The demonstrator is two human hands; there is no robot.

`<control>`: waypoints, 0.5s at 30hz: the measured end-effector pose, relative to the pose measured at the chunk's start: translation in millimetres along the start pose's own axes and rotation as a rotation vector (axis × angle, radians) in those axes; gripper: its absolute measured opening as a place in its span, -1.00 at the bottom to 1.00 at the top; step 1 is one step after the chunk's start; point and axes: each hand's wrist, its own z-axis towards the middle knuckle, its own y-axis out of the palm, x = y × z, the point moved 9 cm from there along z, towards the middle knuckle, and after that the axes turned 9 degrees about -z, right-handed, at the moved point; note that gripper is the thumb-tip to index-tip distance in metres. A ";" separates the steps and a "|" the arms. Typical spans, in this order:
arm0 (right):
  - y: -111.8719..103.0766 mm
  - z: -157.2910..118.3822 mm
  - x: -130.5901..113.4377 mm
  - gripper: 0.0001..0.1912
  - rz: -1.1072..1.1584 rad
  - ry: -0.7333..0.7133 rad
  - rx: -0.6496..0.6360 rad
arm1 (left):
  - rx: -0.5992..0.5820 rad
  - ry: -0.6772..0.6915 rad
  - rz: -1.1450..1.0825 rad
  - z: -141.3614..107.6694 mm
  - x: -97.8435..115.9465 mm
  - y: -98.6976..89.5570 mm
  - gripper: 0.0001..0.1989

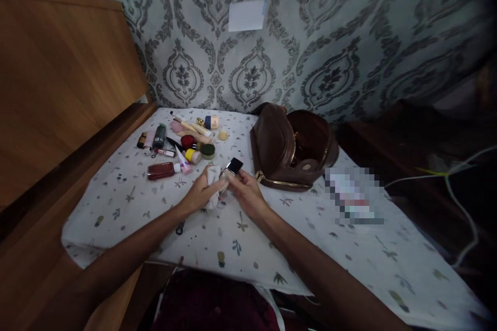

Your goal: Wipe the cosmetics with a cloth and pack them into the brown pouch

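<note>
Over the front middle of the table, my two hands meet around a small bottle with a square black cap (234, 166). My right hand (248, 191) has its fingers closed around the bottle's lower part, which is partly covered by the fingers. A white cloth (213, 176) is bunched in my left hand (200, 191) and presses against the bottle's left side. Just to the right stands a brown bag (272, 137), unzipped, its dark inside showing. Left of my hands lie a dark red bottle (161, 170), a pink and white tube (184, 160) and a dark green jar (208, 151).
Several more cosmetics, among them a dark green bottle (159, 136), a yellow-banded container (193, 155) and a blue-capped jar (212, 122), lie on the patterned tablecloth (240, 248). A blurred flat item (353, 196) is right of the bag. A wooden cabinet (66, 72) borders the left; white cables (466, 217) hang right.
</note>
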 end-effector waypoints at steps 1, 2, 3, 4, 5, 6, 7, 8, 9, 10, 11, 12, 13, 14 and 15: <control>5.2 -2.2 2.5 -0.43 -0.023 0.015 -0.033 | 0.027 0.009 0.026 0.1 -0.1 -1.5 -0.61; 9.7 -4.4 3.9 -0.42 -0.030 0.023 -0.058 | 0.049 0.032 0.078 0.7 1.8 -3.8 -0.65; 13.2 -6.4 4.1 -0.43 -0.024 0.022 -0.077 | 0.069 0.068 0.153 1.5 5.5 -6.6 -0.69; 16.2 -8.2 3.1 -0.45 -0.011 0.016 -0.093 | 0.088 0.109 0.239 2.4 10.5 -9.7 -0.72; 18.7 -9.7 1.9 -0.47 0.002 0.009 -0.112 | 0.104 0.149 0.323 3.2 15.7 -12.4 -0.73; 20.6 -10.9 0.5 -0.50 0.013 0.002 -0.129 | 0.122 0.179 0.392 3.9 20.3 -15.2 -0.74; 21.8 -11.8 -0.3 -0.51 0.016 -0.002 -0.144 | 0.141 0.197 0.440 4.4 23.8 -18.0 -0.73; 22.1 -12.3 -0.5 -0.53 0.011 -0.005 -0.153 | 0.156 0.204 0.467 4.7 26.3 -20.4 -0.73; 21.8 -12.7 -0.1 -0.54 -0.002 -0.005 -0.159 | 0.168 0.207 0.479 4.7 28.1 -22.3 -0.72; 20.8 -12.9 0.9 -0.56 -0.025 -0.003 -0.159 | 0.181 0.216 0.484 4.1 30.1 -23.9 -0.70; 19.4 -13.1 2.5 -0.59 -0.054 0.005 -0.154 | 0.198 0.233 0.487 2.9 32.8 -25.4 -0.68; 17.5 -13.4 3.8 -0.61 -0.090 0.013 -0.144 | 0.212 0.261 0.491 1.2 36.0 -26.2 -0.64; 15.9 -13.7 4.5 -0.63 -0.135 0.019 -0.133 | 0.218 0.297 0.498 -0.8 39.6 -26.1 -0.60; 14.8 -14.3 4.0 -0.65 -0.189 0.018 -0.127 | 0.219 0.340 0.512 -3.2 43.4 -25.2 -0.56; 14.6 -14.9 2.3 -0.66 -0.251 0.006 -0.126 | 0.210 0.386 0.539 -5.7 47.2 -23.0 -0.52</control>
